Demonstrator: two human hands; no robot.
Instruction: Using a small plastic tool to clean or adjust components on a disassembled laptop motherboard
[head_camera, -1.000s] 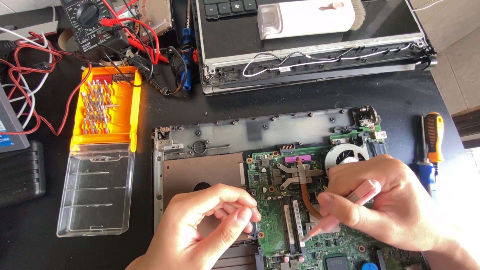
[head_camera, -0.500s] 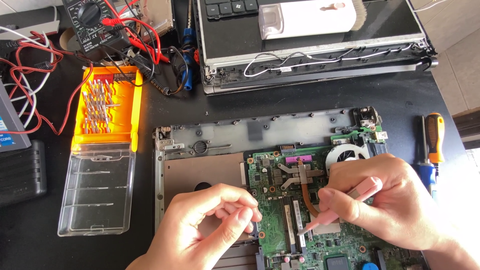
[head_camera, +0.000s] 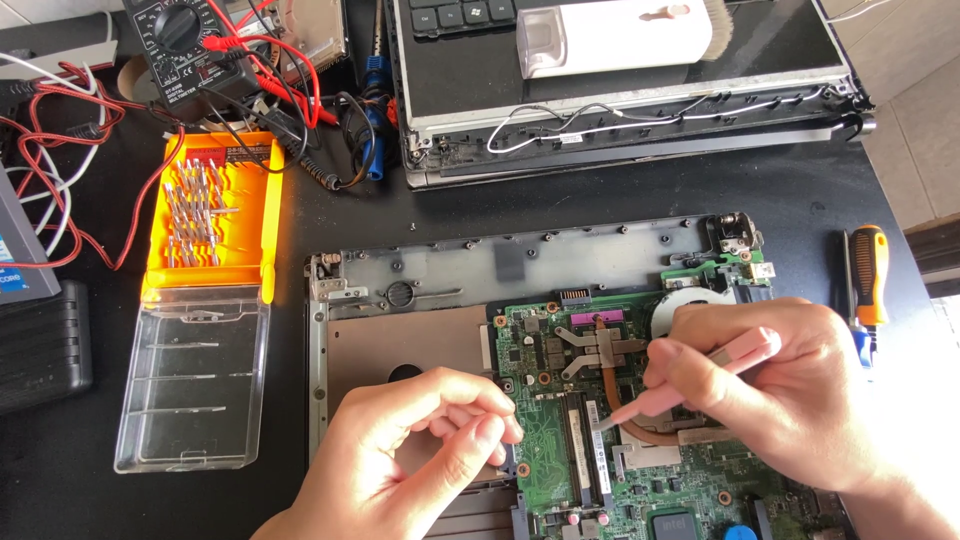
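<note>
Holding steady: R hand still pinches pink tweezers, tip now at the memory slot; L hand fingers curled, empty.

An orange bit case with its clear lid folded open is lying on the black bench. A black multimeter is trailing red leads beside it. An orange-handled screwdriver is resting at the right edge; a detached screen panel is carrying a white brush.
</note>
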